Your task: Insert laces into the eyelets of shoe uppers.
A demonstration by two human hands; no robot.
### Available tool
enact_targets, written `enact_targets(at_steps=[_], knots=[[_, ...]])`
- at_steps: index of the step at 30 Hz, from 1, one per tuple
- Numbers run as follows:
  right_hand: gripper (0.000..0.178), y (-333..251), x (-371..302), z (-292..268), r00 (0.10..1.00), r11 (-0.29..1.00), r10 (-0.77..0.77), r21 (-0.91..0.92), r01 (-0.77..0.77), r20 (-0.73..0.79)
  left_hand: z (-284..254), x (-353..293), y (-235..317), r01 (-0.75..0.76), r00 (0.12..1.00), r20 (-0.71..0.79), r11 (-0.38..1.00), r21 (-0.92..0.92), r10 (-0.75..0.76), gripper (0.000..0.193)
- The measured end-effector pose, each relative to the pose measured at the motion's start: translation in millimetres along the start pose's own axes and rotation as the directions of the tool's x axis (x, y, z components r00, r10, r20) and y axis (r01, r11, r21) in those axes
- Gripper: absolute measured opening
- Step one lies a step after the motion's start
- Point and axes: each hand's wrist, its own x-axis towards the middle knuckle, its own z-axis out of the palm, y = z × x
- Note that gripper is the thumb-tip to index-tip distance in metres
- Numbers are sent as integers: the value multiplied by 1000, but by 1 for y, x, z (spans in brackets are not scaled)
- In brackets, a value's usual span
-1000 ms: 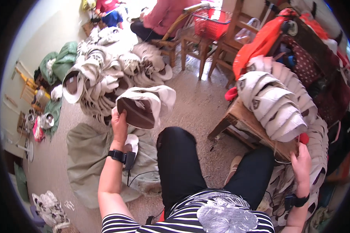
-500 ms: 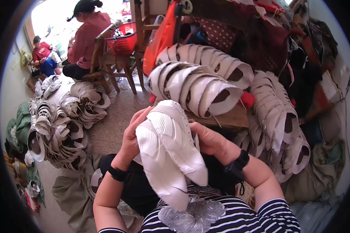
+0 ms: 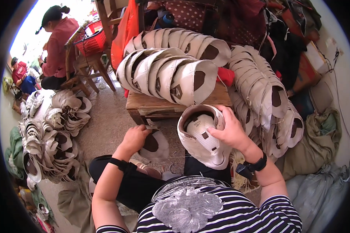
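My right hand grips a white shoe upper, thumb inside its opening and fingers along the outer edge. The opening faces up and shows a brown lining and a textured white tongue with small dark patches. To the left, the fingers of my left hand are closed at the upper edge of another pale shoe upper, which is partly blurred and shows a dark oval. A thin thread appears to run between the two uppers, above my lap.
Nested shoe uppers lie in rows on a wooden stool ahead. More stacks stand at the right, and heaps cover the floor at the left. Two people sit far left, near a red basket and an orange bag.
The white uppers held together between both hands are now apart. My left hand has moved lower with one; my right hand has turned the other opening-up. The view has shifted.
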Motion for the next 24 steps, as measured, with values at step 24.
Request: enact_targets(at_steps=[24], knots=[[61, 51, -60, 14, 878, 852, 196, 519, 68, -437, -45, 108, 137, 326, 935, 317, 31, -945, -156, 54]])
